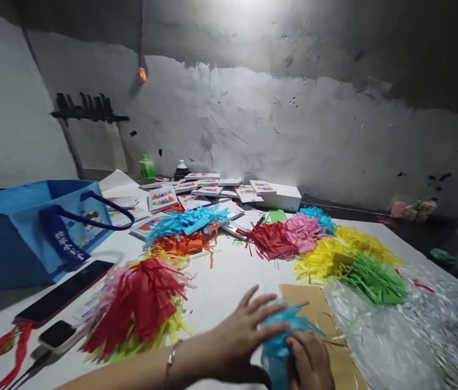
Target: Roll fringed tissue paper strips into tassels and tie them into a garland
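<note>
The left hand (249,338), coming in from the near left, has its fingers spread apart against a light-blue paper fringe (273,352), near and just right of the middle. The right hand (312,360) has its fingers bent together, clamped on the fringe's right side. Brown card (310,295) lies just beyond and right of them.

At the left stands a blue bag (5,244), its mouth upward; I cannot tell what is inside. Flat printed boxes (208,190) lie heaped at the far middle, beside 1 plain white box (286,196). Clear plastic (375,330) lies crumpled at the near right.

The white table (216,287) shows bare between the red fringe (148,295) on the left and the yellow fringe (322,257) on the right, leaving room beyond the hands. Its far edge runs along the wall (253,124); its right edge slants nearer past the plastic.
</note>
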Demonstrator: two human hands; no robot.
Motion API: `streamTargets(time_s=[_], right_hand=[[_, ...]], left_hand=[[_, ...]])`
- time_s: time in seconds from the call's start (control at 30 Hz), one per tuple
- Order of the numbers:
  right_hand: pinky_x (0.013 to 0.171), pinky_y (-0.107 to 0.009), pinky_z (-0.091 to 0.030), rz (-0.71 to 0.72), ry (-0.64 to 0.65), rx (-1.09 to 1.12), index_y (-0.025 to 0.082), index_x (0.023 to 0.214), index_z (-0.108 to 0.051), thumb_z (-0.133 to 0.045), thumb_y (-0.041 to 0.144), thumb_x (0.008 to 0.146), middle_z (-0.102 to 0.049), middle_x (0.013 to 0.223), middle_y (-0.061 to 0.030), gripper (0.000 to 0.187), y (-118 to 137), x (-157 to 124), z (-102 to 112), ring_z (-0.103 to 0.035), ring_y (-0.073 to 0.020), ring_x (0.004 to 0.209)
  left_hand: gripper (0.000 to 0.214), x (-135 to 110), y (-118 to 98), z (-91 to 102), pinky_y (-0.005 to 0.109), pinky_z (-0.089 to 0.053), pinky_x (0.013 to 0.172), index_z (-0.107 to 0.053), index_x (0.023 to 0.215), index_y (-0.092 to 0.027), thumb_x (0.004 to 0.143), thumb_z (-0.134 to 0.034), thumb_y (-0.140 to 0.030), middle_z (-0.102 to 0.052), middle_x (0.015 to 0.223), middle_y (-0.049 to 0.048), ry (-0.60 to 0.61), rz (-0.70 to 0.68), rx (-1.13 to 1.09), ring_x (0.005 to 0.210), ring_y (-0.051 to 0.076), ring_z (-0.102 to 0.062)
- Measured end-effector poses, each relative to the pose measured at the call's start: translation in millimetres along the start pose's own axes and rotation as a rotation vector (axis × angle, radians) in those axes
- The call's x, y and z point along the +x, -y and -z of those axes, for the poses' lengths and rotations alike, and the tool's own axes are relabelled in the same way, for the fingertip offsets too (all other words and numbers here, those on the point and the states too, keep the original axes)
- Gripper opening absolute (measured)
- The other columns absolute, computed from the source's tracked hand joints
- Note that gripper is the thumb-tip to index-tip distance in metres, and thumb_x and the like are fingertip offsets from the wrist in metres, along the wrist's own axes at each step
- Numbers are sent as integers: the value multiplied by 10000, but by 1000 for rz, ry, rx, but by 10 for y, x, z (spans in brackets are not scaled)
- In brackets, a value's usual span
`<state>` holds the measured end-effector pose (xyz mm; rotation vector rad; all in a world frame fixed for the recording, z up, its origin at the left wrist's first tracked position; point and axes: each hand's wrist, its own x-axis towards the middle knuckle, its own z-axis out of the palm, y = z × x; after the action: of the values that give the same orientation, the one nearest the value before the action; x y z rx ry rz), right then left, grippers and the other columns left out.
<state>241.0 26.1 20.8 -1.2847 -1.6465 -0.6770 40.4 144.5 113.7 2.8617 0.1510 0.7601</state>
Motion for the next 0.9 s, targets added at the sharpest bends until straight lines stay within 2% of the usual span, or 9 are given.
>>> streamTargets(time_s=[0.1, 0.2, 0.27, 0.4, 0.47, 0.57, 0.63, 0.77, 0.9], right_hand=[[809, -400, -559, 81, -35, 49, 158, 1031, -628, -507, 8, 849, -677, 940, -124, 265, 172, 158, -52, -662, -233, 915], [814, -368, -539, 4, 38, -16, 131, 1062, -633, -465, -32, 832, -663, 938, -119, 328, 247, 177, -28, -643, -215, 909], [791, -378, -530, -10, 129, -42, 141, 1070, -647, -452, -8, 806, -662, 917, -104, 360, 244, 144, 3, -635, -219, 865], [796, -412, -498, 63, 163, -64, 138, 1161, -665, -433, -20, 740, -661, 889, -95, 507, 182, 125, 75, -628, -222, 832], [830, -426, -483, 107, 113, -34, 108, 1259, -633, -423, -26, 767, -663, 911, -111, 552, 182, 159, 115, -639, -223, 868], [857, -436, -472, 165, 20, 65, 102, 1326, -604, -396, -1, 864, -677, 887, -107, 517, 255, 220, 169, -666, -212, 865], [877, -432, -469, 185, -6, 88, 120, 1342, -600, -396, 11, 920, -699, 868, -92, 481, 314, 245, 211, -688, -202, 852], [897, -435, -464, 165, 3, 87, 154, 1396, -559, -434, 62, 974, -723, 867, -79, 450, 333, 251, 321, -700, -203, 852], [877, -429, -459, 167, 0, 121, 116, 1371, -573, -382, 108, 995, -698, 880, -99, 421, 283, 260, 366, -676, -198, 858]], left_hand=[[288, 30, -264, -200, 494, -216, 1165, -581, 1188, -222, 942, -470, -121, -709, 911, 38, -86, 4, 157, 951, 209, -609], [258, -66, -247, -217, 454, -310, 1046, -588, 858, -199, 928, -392, -47, -621, 745, 13, -210, 78, 243, 779, 183, -540], [222, -186, -257, -184, 450, -338, 973, -565, 774, -192, 937, -444, -102, -610, 761, 19, -194, 103, 245, 770, 187, -516], [311, -371, -415, 11, 390, -393, 872, -585, 702, -210, 849, -712, -452, -618, 832, 15, 71, 104, -51, 798, 197, -528], [307, -359, -448, 143, 370, -422, 895, -666, 887, -241, 840, -705, -542, -639, 1008, 51, 92, 202, -246, 924, 226, -557], [526, -231, -330, 248, 413, -372, 1054, -610, 1238, -218, 866, -651, -588, -552, 1316, 130, -62, 498, -508, 1203, 291, -475], [573, -135, -185, 224, 413, -391, 1036, -662, 1140, -180, 798, -697, -638, -610, 1222, 118, -52, 648, -737, 1150, 299, -503], [593, -51, 2, 59, 281, -475, 672, -650, 721, -142, 737, -682, -733, -599, 685, 10, 68, 736, -1080, 680, 176, -548], [746, -83, -130, -109, 297, -485, 696, -648, 824, -155, 799, -408, -860, -606, 708, 23, 51, 778, -1327, 684, 173, -578]])
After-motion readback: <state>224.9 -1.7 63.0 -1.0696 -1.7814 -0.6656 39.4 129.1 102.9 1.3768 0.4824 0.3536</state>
